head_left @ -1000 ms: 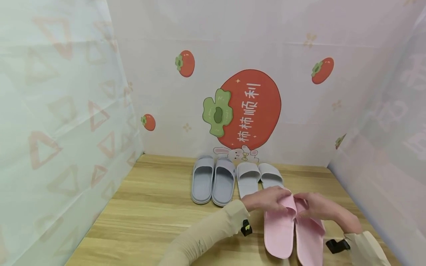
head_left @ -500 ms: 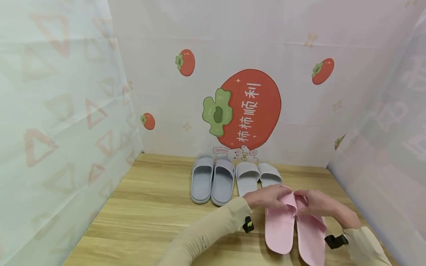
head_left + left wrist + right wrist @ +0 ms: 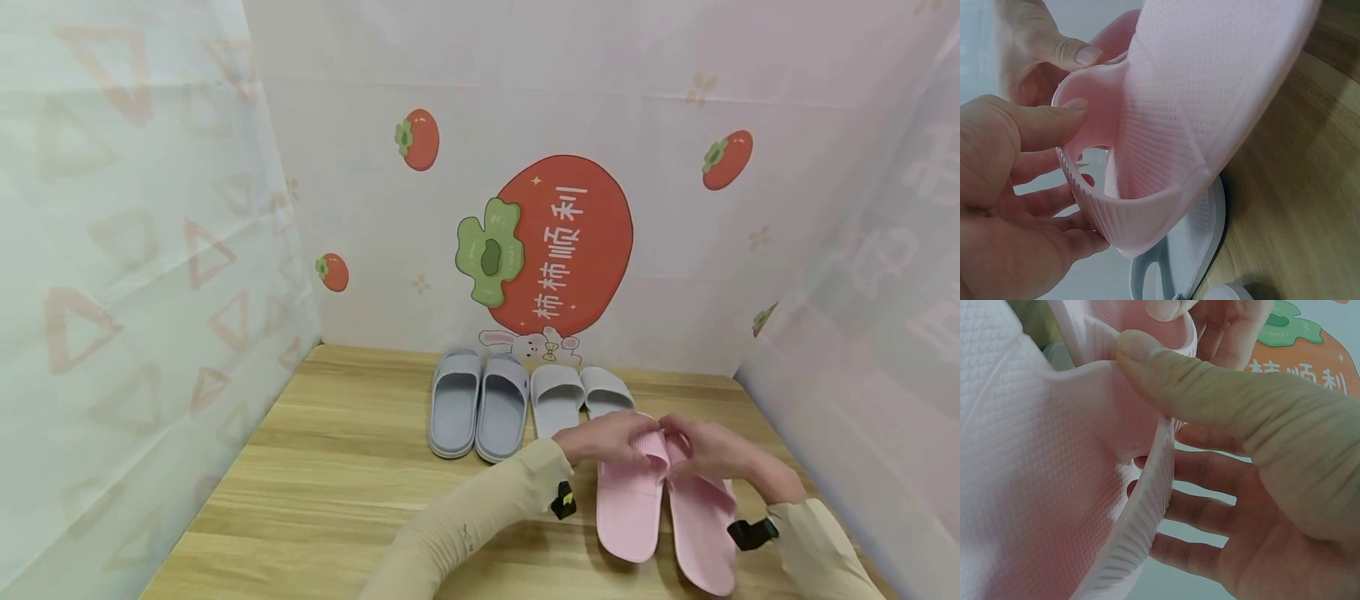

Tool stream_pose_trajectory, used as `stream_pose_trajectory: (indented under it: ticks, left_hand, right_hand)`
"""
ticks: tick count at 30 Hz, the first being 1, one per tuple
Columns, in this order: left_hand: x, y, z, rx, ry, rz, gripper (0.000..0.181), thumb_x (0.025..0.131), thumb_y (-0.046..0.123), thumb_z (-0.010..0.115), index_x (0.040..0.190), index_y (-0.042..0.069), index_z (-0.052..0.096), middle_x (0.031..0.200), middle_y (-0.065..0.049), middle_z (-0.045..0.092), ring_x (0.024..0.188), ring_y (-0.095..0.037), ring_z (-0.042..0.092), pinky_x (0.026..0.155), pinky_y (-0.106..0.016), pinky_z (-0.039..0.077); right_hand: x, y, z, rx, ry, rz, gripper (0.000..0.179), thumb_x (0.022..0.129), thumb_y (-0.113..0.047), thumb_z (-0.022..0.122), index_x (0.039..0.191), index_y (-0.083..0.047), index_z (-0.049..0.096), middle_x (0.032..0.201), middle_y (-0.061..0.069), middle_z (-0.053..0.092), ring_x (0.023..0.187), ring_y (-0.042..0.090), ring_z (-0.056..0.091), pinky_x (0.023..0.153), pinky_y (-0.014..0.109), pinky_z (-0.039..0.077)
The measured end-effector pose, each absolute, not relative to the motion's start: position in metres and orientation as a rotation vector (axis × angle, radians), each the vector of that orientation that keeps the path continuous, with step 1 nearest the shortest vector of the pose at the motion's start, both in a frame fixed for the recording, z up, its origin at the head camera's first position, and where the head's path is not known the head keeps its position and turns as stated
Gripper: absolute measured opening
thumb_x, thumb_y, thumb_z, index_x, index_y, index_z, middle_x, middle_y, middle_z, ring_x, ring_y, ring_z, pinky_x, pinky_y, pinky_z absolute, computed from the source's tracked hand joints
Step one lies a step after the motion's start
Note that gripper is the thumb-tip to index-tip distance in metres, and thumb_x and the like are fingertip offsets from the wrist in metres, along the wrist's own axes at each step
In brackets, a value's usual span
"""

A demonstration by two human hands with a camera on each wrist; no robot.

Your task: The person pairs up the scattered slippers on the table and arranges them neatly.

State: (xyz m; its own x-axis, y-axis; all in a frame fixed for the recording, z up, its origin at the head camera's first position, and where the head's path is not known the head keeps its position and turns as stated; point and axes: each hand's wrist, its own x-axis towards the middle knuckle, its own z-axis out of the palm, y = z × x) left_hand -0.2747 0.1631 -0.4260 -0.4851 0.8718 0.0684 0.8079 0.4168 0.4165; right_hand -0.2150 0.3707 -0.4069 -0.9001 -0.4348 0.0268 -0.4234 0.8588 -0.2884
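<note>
In the head view, a pair of pink slippers is held side by side at the right. My left hand [image 3: 609, 437] pinches the ribbed strap of the left pink slipper [image 3: 628, 521], its thumb inside the strap and its fingers under the outside, as the left wrist view shows. The right pink slipper [image 3: 703, 537] is gripped the same way by my right hand [image 3: 712, 450], thumb over the strap edge and fingers along the ribbed outside. Both hands meet close together at the inner strap edges. The toe ends are partly hidden behind the hands.
Left of the pink pair stand a grey-blue pair of slippers [image 3: 454, 417] and a white pair [image 3: 557, 408], the latter partly covered by my left hand. They sit on a wood-grain surface [image 3: 337, 475] near the back wall [image 3: 375, 225]. A side wall [image 3: 870, 333] rises at the right.
Both hands have shifted slightly away toward the back wall, carrying the pink slippers along. The heel ends now sit higher in the head view and spread a little farther apart.
</note>
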Motion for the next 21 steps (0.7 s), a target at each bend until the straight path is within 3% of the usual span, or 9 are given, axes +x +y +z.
stream_pose_trajectory:
  ticks: [4,9,21]
  left_hand:
    - [-0.276,0.165,-0.425,1.495,2.508,0.610,0.055,0.089,0.037,0.070,0.138,0.019,0.053,0.128,0.010,0.062,0.112,0.001,0.055,0.092,-0.008,0.039]
    - [-0.278,0.167,-0.426,1.485,2.526,0.608,0.055,0.089,0.038,0.070,0.138,0.019,0.053,0.132,0.010,0.060,0.116,0.001,0.054,0.096,-0.009,0.039]
    - [-0.282,0.172,-0.430,1.406,2.517,0.704,0.057,0.086,0.047,0.071,0.136,0.024,0.056,0.125,0.012,0.064,0.106,0.002,0.056,0.086,-0.009,0.041]
  right_hand:
    - [-0.218,0.373,-0.407,-0.697,2.990,-0.446,0.072,0.069,-0.039,0.086,0.127,-0.008,0.058,0.116,0.007,0.068,0.104,0.027,0.064,0.085,0.043,0.051]
    - [-0.222,0.376,-0.407,-0.697,2.990,-0.447,0.072,0.069,-0.038,0.086,0.127,-0.006,0.058,0.117,0.009,0.068,0.106,0.028,0.063,0.086,0.045,0.051]
    - [-0.230,0.384,-0.413,-0.686,2.979,-0.456,0.063,0.067,-0.035,0.086,0.120,-0.011,0.061,0.109,0.001,0.068,0.098,0.020,0.062,0.082,0.036,0.050]
